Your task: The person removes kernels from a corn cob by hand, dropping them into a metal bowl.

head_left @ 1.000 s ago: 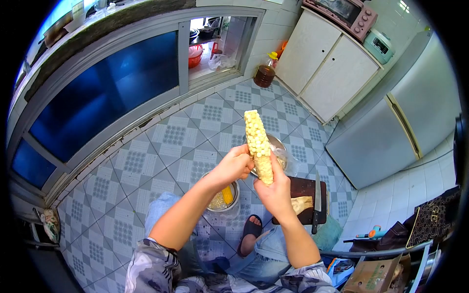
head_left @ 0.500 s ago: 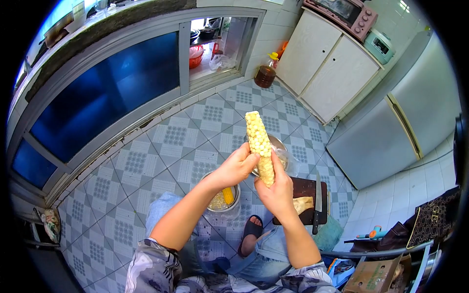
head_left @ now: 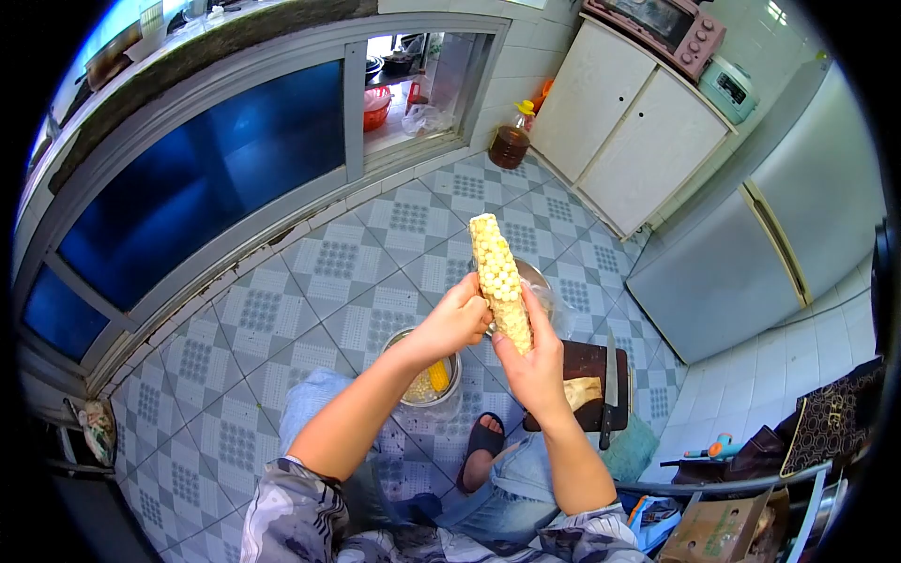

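A pale yellow corn cob [head_left: 495, 263] stands tilted upright in front of me, its upper part covered in kernels and its lower part stripped. My right hand [head_left: 535, 371] is closed round the stripped lower end, thumb along the near side. Against the cob's left side, my left hand [head_left: 455, 324] is closed, fingers curled and thumb bent in near the kernel edge; any loose kernels inside it are hidden. Below my left forearm sits a metal pot [head_left: 457, 377] with loose kernels and a yellow corn piece [head_left: 438, 375]. Behind the cob is a partly hidden metal bowl [head_left: 533, 274] with clear plastic.
On the right, a dark cutting board [head_left: 587, 357] bears a knife [head_left: 612, 380] and a pale cut piece [head_left: 582, 391]. A fridge [head_left: 713, 253], a white cabinet [head_left: 629, 122] and an oil jug [head_left: 510, 145] stand farther off. My sandalled foot [head_left: 481, 450] is below.
My left thumb has drawn back from the front of the cob to its left side, curling inward. The right hand's thumb has shifted slightly on the cob; more stripped surface shows.
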{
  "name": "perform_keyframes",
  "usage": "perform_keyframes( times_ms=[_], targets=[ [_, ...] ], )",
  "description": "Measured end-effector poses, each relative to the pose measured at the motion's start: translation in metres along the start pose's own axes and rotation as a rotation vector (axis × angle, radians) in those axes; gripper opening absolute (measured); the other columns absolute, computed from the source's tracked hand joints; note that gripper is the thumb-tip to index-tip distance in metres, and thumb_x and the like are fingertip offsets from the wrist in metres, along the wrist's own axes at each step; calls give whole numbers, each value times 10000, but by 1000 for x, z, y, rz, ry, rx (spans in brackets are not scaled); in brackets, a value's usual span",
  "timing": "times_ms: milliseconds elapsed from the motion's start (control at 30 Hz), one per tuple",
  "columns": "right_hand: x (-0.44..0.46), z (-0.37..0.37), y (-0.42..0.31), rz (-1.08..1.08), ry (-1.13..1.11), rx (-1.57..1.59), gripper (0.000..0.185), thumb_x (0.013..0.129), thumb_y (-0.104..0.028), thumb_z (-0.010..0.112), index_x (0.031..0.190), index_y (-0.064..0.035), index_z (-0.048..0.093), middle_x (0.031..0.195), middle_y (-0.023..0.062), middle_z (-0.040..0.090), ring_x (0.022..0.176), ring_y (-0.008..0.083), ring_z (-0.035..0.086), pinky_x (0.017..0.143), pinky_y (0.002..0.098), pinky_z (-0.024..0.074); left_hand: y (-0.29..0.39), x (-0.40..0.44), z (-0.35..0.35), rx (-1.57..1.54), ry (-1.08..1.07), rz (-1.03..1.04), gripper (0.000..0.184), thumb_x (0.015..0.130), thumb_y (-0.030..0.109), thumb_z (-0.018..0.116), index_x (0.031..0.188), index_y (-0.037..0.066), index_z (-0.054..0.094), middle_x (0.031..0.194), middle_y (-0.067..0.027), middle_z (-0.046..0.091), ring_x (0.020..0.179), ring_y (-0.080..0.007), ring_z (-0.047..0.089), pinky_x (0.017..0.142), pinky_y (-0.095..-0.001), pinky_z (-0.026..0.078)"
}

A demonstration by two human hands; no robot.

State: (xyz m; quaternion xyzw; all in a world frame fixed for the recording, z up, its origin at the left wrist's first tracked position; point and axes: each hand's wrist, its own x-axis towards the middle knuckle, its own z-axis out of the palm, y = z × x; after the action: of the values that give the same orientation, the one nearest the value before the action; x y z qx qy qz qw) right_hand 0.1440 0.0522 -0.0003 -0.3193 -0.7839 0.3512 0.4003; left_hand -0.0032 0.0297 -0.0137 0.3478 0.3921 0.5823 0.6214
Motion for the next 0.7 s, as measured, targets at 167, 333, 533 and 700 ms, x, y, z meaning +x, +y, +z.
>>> perform_keyframes(
  times_ms=[167, 333, 533, 700],
  targets=[
    [1, -5, -3, 64, -16, 57, 582, 751, -43, 612, 1285, 48, 399, 1161, 223, 552, 1076, 266, 560, 888, 334, 441, 5, 1, -3, -114, -51, -79, 226, 902, 158, 342, 1096, 69, 414, 703, 4, 416, 521, -47, 316, 456, -200, 258],
    [0, -8, 3, 136, -45, 96, 595, 756, -43, 618, 1297, 49, 389, 1093, 180, 587, 929, 210, 609, 778, 299, 488, 4, -2, -1, -123, -57, -80, 225, 950, 255, 379, 1079, 75, 418, 707, -5, 434, 506, -48, 315, 444, -203, 252],
    [1, -12, -7, 368, -86, 423, 602, 769, -37, 607, 1314, 56, 369, 899, 70, 595, 554, 53, 496, 464, 191, 409, 6, -3, -1, -193, -92, -86, 209, 967, 265, 362, 1045, 79, 417, 701, -2, 431, 498, -47, 308, 439, -197, 249],
    [-3, -8, 2, 347, -103, 331, 602, 766, -34, 605, 1311, 64, 368, 1066, 139, 580, 881, 169, 584, 752, 269, 472, 7, -5, 1, -180, -54, -79, 173, 943, 222, 348, 1018, 89, 429, 667, 19, 406, 488, -44, 288, 439, -198, 233]
  ],
)
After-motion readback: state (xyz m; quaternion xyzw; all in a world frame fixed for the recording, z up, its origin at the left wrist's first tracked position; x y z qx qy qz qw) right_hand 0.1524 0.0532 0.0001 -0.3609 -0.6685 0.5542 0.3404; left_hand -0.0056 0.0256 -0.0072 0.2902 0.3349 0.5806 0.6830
